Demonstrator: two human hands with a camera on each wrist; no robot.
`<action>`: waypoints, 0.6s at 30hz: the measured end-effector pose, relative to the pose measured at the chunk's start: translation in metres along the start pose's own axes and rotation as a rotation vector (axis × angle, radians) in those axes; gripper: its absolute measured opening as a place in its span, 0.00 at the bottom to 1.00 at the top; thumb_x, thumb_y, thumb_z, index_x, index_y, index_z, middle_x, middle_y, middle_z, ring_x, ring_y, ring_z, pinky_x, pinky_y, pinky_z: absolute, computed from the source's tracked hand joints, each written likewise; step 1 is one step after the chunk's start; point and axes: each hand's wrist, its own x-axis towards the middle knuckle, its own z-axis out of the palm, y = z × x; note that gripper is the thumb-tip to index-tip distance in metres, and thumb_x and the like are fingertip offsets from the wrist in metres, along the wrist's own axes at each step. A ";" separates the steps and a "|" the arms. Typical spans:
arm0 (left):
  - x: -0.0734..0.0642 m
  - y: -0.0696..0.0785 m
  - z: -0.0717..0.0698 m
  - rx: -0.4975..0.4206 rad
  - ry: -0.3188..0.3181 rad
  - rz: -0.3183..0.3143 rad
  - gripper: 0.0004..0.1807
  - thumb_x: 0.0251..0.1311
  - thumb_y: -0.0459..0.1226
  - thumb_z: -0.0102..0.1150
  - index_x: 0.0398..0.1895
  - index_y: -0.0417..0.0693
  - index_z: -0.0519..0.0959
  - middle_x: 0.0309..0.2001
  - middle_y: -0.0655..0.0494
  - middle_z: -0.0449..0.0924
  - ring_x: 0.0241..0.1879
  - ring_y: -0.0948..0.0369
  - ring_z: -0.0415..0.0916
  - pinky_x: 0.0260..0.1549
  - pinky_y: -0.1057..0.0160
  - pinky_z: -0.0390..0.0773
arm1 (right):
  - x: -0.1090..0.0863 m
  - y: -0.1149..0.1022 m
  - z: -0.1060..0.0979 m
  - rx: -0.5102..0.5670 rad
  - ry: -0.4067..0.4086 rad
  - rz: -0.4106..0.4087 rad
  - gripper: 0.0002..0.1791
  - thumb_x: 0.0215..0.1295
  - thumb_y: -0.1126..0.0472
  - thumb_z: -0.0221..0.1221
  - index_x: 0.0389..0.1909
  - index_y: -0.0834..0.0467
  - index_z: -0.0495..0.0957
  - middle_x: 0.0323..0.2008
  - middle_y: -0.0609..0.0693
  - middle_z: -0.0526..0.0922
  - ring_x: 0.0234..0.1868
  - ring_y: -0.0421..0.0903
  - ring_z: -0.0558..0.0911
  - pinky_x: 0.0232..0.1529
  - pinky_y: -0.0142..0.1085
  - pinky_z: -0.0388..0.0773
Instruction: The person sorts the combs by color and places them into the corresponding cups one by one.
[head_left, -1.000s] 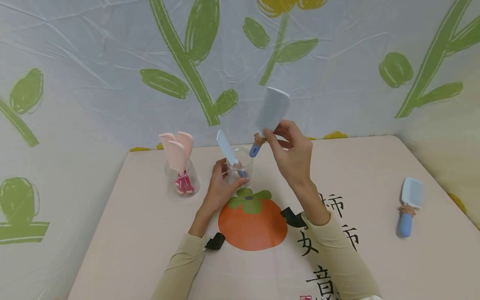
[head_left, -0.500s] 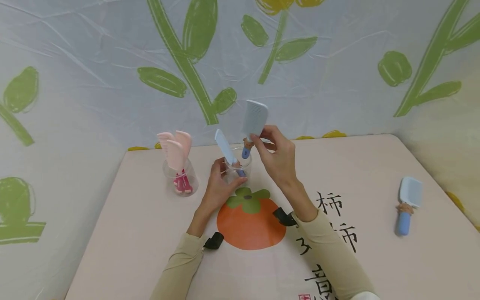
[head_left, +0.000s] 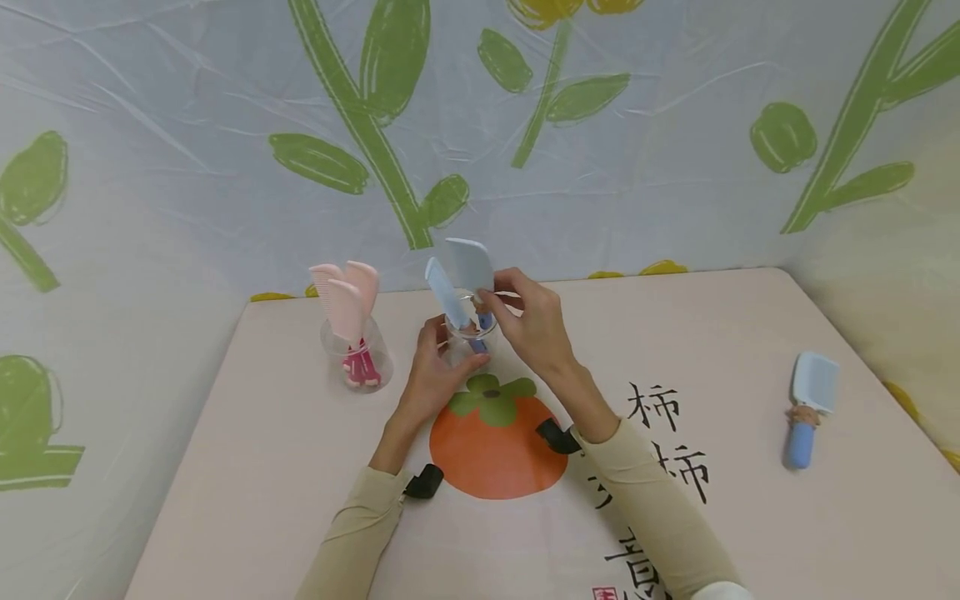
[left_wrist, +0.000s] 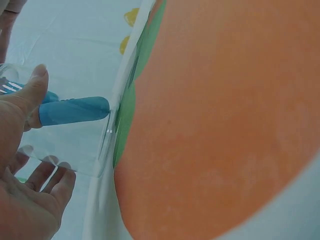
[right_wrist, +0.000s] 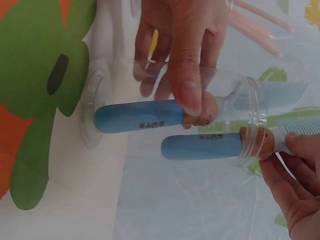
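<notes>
My left hand (head_left: 433, 373) holds a clear plastic cup (right_wrist: 90, 134) on the table, thumb in front and fingers behind. Inside leans a light-blue comb (head_left: 446, 292) with a brown figure and blue handle (right_wrist: 140, 116). Above the mouth, my right hand (head_left: 536, 327) pinches a second light-blue comb (head_left: 471, 265) between thumb and fingers, near its brown figure. Its blue handle (right_wrist: 202, 146) points down inside the cup, its end well above the bottom in the right wrist view. The left wrist view shows the left thumb (left_wrist: 36, 90) along the cup wall.
Left of the hands stands another clear cup (head_left: 381, 371) with several pink combs (head_left: 347, 310). A light-blue comb with a blue handle (head_left: 800, 443) lies at the table's right. The pale tablecloth (head_left: 285, 467) bears a printed orange persimmon (head_left: 495, 458) and black characters. A patterned curtain hangs behind.
My right hand has moved left and down, bringing its comb from beside the cup to above it and then handle-first into the mouth. The left hand stays around the cup.
</notes>
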 end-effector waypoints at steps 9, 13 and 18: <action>0.000 -0.001 0.000 -0.016 -0.008 0.016 0.46 0.57 0.36 0.76 0.73 0.37 0.59 0.67 0.41 0.63 0.63 0.46 0.65 0.68 0.45 0.69 | -0.005 0.007 0.004 -0.060 -0.102 0.067 0.10 0.67 0.69 0.66 0.47 0.66 0.81 0.43 0.58 0.87 0.45 0.52 0.88 0.48 0.43 0.86; 0.000 -0.001 0.000 -0.017 -0.010 0.014 0.45 0.58 0.36 0.76 0.73 0.38 0.59 0.66 0.42 0.63 0.63 0.47 0.65 0.68 0.45 0.68 | -0.005 0.008 0.004 -0.091 -0.099 0.058 0.09 0.69 0.69 0.64 0.48 0.66 0.81 0.44 0.58 0.87 0.46 0.52 0.87 0.51 0.43 0.85; 0.000 -0.002 0.000 -0.010 -0.007 0.002 0.46 0.58 0.37 0.76 0.73 0.38 0.58 0.66 0.43 0.63 0.62 0.49 0.65 0.69 0.46 0.68 | -0.005 0.010 0.005 -0.148 -0.110 0.036 0.09 0.71 0.68 0.63 0.49 0.67 0.81 0.44 0.59 0.87 0.46 0.55 0.86 0.53 0.46 0.83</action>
